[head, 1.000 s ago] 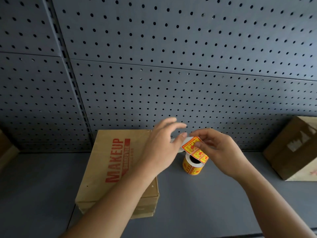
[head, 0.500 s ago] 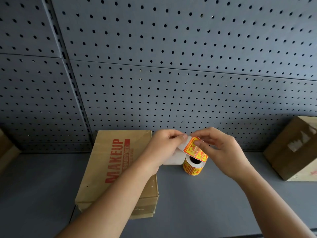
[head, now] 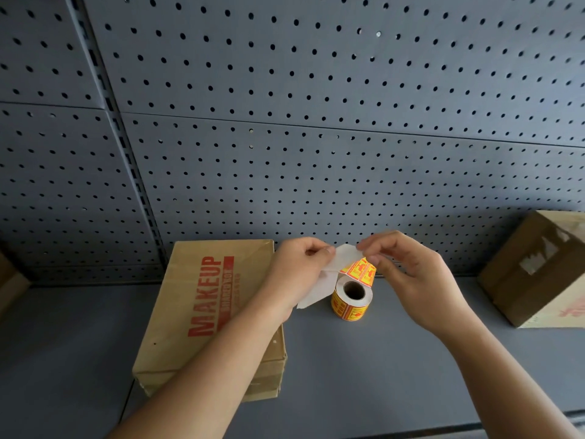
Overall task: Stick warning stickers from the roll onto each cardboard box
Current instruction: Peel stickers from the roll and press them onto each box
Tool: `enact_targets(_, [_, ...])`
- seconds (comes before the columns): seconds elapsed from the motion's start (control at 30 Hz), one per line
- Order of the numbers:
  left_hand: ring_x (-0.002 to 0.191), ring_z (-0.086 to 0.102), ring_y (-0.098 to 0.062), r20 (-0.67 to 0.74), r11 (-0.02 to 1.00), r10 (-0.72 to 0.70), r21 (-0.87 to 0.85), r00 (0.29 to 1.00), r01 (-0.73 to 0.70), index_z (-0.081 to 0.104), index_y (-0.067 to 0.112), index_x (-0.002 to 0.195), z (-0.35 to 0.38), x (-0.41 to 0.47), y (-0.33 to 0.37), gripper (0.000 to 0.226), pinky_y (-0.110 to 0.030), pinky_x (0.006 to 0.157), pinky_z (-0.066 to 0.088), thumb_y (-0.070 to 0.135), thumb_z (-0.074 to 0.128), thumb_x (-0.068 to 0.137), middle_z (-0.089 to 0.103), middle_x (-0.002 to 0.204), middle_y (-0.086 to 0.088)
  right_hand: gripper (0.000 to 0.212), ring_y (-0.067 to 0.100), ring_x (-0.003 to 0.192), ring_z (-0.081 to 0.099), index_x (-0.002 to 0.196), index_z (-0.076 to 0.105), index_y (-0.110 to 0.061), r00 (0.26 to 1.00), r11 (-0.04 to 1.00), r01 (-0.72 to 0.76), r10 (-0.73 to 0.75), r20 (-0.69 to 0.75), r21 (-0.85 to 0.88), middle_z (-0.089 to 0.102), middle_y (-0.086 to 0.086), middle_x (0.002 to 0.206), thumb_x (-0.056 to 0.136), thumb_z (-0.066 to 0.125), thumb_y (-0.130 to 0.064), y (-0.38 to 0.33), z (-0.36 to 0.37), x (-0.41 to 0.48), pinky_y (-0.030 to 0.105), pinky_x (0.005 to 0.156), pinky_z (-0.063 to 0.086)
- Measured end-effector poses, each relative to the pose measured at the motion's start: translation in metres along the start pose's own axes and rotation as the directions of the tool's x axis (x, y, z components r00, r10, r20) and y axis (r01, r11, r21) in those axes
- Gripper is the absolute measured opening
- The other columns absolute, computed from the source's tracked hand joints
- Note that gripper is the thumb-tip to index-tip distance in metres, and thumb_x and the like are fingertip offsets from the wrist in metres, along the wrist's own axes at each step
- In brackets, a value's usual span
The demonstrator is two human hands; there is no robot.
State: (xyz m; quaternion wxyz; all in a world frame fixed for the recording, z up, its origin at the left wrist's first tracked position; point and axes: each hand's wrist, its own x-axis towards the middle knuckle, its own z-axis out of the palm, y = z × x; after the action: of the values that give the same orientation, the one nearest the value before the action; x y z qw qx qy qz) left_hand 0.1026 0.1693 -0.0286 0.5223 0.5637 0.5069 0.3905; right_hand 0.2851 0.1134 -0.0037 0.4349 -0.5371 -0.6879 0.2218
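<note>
A small roll of yellow and red warning stickers [head: 350,301] stands on the grey shelf [head: 364,369]. Its loose strip rises to my hands above it. My left hand [head: 297,270] pinches the white backing paper [head: 329,277], which hangs down past its palm. My right hand [head: 408,267] pinches the strip's top edge, with yellow stickers [head: 359,270] showing just below its fingers. A flat cardboard box printed MAKEUP [head: 209,308] lies left of the roll, partly under my left forearm. A second cardboard box [head: 538,274] sits at the right.
A grey pegboard wall [head: 316,137] rises behind the shelf. Part of another cardboard box [head: 9,280] shows at the far left edge. The shelf's front edge [head: 474,430] runs along the bottom right.
My left hand closed on the backing paper, having been open a second ago. The white backing now hangs longer below my left hand and the two hands have drawn slightly apart.
</note>
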Motion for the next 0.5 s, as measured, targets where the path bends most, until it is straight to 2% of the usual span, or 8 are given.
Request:
enact_targets(0.17, [0.086, 0.068, -0.016, -0.059, 0.980, 0.083, 0.185, 0.995, -0.071, 0.074, 0.016, 0.099, 0.003, 0.002, -0.003, 0.017, -0.026, 0.067, 0.048, 0.025, 0.060, 0.098, 0.074, 0.090, 0.002, 0.027, 0.013, 0.105, 0.069, 0.088, 0.066, -0.033, 0.998, 0.999, 0.023, -0.021, -0.061, 0.046, 0.074, -0.010, 0.101, 0.096, 0.062, -0.007, -0.005, -0.009, -0.004, 0.034, 0.094, 0.054])
enact_targets(0.3, [0.085, 0.066, -0.014, -0.089, 0.939, 0.138, 0.328, 0.986, -0.102, 0.072, 0.018, 0.099, 0.004, 0.000, -0.002, 0.015, -0.025, 0.066, 0.049, 0.027, 0.059, 0.098, 0.073, 0.088, 0.004, 0.018, 0.019, 0.095, 0.070, 0.092, 0.066, -0.021, 0.991, 0.988, 0.067, -0.050, -0.128, 0.137, 0.074, 0.001, 0.094, 0.096, 0.060, -0.004, -0.009, -0.015, -0.004, 0.034, 0.089, 0.055])
enact_targets(0.37, [0.090, 0.064, -0.013, -0.075, 0.881, 0.192, 0.453, 0.979, -0.138, 0.071, 0.022, 0.101, 0.003, -0.004, -0.001, 0.016, -0.028, 0.069, 0.052, 0.028, 0.056, 0.099, 0.072, 0.092, 0.007, 0.011, 0.026, 0.088, 0.069, 0.094, 0.065, -0.016, 0.986, 0.978, 0.084, -0.054, -0.159, 0.193, 0.072, 0.009, 0.091, 0.095, 0.060, -0.006, -0.013, -0.017, -0.003, 0.037, 0.082, 0.057])
enact_targets(0.43, [0.091, 0.064, -0.011, -0.038, 0.807, 0.246, 0.562, 0.968, -0.183, 0.070, 0.027, 0.102, 0.001, -0.008, 0.000, 0.017, -0.034, 0.073, 0.056, 0.029, 0.053, 0.098, 0.072, 0.094, 0.011, 0.010, 0.022, 0.084, 0.068, 0.095, 0.066, -0.017, 0.984, 0.972, 0.083, -0.045, -0.172, 0.221, 0.071, 0.010, 0.091, 0.094, 0.060, -0.010, -0.017, -0.019, -0.001, 0.031, 0.079, 0.056])
enact_targets(0.5, [0.096, 0.064, -0.007, -0.012, 0.777, 0.274, 0.592, 0.962, -0.214, 0.070, 0.032, 0.107, -0.002, -0.014, 0.004, 0.018, -0.034, 0.079, 0.056, 0.032, 0.054, 0.098, 0.070, 0.103, 0.016, 0.015, 0.016, 0.084, 0.068, 0.097, 0.066, -0.019, 0.988, 0.972, 0.071, -0.037, -0.152, 0.222, 0.072, 0.007, 0.093, 0.095, 0.060, -0.006, -0.021, -0.018, 0.001, 0.023, 0.078, 0.055])
